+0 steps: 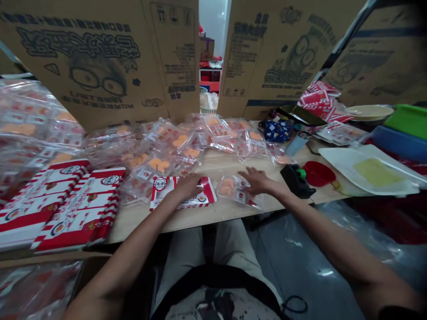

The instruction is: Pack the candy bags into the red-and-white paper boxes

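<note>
A red-and-white printed flat packet (pixel 163 189) with a cartoon face lies at the table's front edge. My left hand (pixel 189 186) rests flat on its right half, fingers forward and slightly blurred. Just right of it is a clear plastic bag (pixel 230 189) holding orange pieces and small printed sachets. My right hand (pixel 255 180) touches the right side of this bag, its fingers spread. Part of the bag is hidden under that hand.
Stacked red-and-white flat packets (pixel 83 204) lie at left. Many filled clear bags (pixel 180 142) are heaped behind. Rightward are a black tape dispenser (pixel 296 181), a red scoop (pixel 318 173) and a white tray (pixel 347 155). Tall cardboard boxes (pixel 140 53) stand at the back.
</note>
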A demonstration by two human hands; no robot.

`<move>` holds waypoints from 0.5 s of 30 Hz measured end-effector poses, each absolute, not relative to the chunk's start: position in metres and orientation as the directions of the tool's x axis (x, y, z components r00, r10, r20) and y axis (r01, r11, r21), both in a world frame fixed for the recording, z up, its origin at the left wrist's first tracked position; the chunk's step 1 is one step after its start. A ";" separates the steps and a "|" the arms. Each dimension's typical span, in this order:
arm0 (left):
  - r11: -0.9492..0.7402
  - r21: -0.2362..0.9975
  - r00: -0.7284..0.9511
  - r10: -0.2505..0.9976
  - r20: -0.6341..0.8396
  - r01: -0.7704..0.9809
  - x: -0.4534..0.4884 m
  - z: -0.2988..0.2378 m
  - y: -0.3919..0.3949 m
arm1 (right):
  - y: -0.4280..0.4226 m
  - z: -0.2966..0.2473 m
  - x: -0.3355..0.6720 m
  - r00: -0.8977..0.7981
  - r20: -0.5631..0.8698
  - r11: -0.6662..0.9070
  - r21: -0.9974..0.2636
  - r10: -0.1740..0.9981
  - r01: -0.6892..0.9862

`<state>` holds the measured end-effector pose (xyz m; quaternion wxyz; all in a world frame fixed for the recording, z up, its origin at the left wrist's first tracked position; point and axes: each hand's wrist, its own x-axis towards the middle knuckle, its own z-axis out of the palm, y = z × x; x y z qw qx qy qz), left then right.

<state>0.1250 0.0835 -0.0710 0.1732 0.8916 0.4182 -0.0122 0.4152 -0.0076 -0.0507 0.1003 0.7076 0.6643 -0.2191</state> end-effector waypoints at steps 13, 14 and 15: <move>-0.691 0.162 0.691 0.615 -0.379 0.704 0.128 -0.072 0.066 | -0.020 -0.073 0.388 -0.215 -0.537 0.168 -0.136 0.816 0.976; -0.688 0.172 0.696 0.623 -0.357 0.705 0.127 -0.068 0.063 | -0.023 -0.074 0.386 -0.206 -0.528 0.178 -0.105 0.824 0.978; -0.682 0.196 0.702 0.630 -0.332 0.704 0.125 -0.062 0.061 | -0.026 -0.076 0.384 -0.198 -0.513 0.185 -0.077 0.835 0.980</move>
